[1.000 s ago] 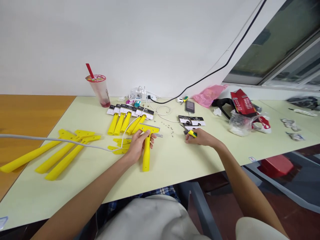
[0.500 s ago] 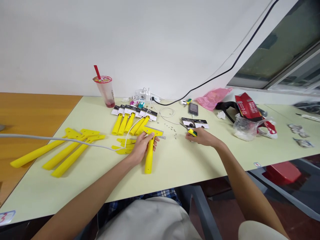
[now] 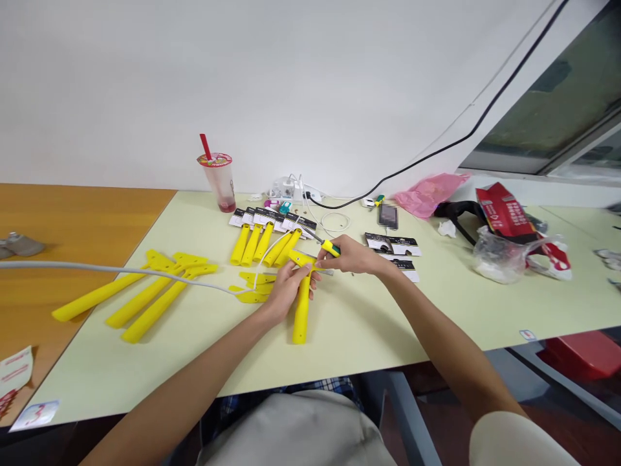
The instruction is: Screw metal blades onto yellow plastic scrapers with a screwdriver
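My left hand [image 3: 287,290] is closed around a yellow T-shaped scraper [image 3: 301,310], gripping it just below the head, with the handle pointing down toward me. A strip of grey metal shows at the head's right side. My right hand [image 3: 350,255] holds a screwdriver [image 3: 330,248] with a yellow and green handle, its shaft pointing up and left. The right fingertips are at the right end of the scraper head; whether they pinch something small is hidden. Under a white cable, yellow flat pieces [image 3: 252,294] lie beside my left hand.
Several yellow scrapers [image 3: 162,304] lie at left. More yellow handles with black-and-white cards [image 3: 266,223] lie at the back, near a power strip [image 3: 310,193] and a drink cup [image 3: 219,184]. Printed cards [image 3: 405,246], a phone [image 3: 388,215] and plastic bags [image 3: 499,255] are at right.
My right hand has moved left from the printed cards to the scraper head, bringing the screwdriver. My left hand keeps its grip on the scraper. The view has shifted slightly.
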`<state>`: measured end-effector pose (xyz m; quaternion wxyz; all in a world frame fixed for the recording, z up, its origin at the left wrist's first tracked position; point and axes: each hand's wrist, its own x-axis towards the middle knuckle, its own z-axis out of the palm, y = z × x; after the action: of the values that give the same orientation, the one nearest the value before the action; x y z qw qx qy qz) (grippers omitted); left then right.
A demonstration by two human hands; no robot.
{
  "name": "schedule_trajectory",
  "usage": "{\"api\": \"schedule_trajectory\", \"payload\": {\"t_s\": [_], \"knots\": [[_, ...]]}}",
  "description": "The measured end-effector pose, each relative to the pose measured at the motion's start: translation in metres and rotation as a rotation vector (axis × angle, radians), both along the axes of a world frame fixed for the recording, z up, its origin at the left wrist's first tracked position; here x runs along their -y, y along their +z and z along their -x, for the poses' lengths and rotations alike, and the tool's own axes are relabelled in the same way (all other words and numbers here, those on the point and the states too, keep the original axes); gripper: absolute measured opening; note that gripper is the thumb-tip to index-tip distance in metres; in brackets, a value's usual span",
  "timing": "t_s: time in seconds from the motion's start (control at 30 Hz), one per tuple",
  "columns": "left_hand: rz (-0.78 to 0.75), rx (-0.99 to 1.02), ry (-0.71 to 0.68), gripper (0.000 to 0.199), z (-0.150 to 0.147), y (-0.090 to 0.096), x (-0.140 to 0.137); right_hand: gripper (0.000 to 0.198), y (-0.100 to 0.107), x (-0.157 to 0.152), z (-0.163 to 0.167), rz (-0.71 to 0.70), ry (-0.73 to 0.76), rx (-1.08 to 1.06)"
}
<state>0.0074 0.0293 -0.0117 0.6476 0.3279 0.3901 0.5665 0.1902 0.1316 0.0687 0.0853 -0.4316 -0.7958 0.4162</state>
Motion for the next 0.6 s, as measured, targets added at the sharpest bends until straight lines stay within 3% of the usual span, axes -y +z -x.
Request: {"api": "schedule_trajectory", "payload": {"t_s": [0.13, 0.27, 0.47, 0.6], "knots": [[-0.011, -0.004, -0.005, 0.054, 0.0, 0.0, 0.001, 0.032, -0.006, -0.008, 0.0, 0.043, -0.007, -0.042], [-0.024, -0.006, -0.018, 0.056, 0.001, 0.0, 0.0, 0.048, -0.011, -0.014, -0.002, 0.245, -0.042, -0.082], [-0.019, -0.084, -0.085, 0.061, 0.005, 0.004, 0.0, 0.044, -0.02, -0.017, -0.014, 0.504, 0.012, -0.239], [0.014, -0.153, -0.215, 0.059, 0.007, 0.007, -0.003, 0.043, -0.031, -0.011, -0.022, 0.617, 0.024, -0.298]]}}
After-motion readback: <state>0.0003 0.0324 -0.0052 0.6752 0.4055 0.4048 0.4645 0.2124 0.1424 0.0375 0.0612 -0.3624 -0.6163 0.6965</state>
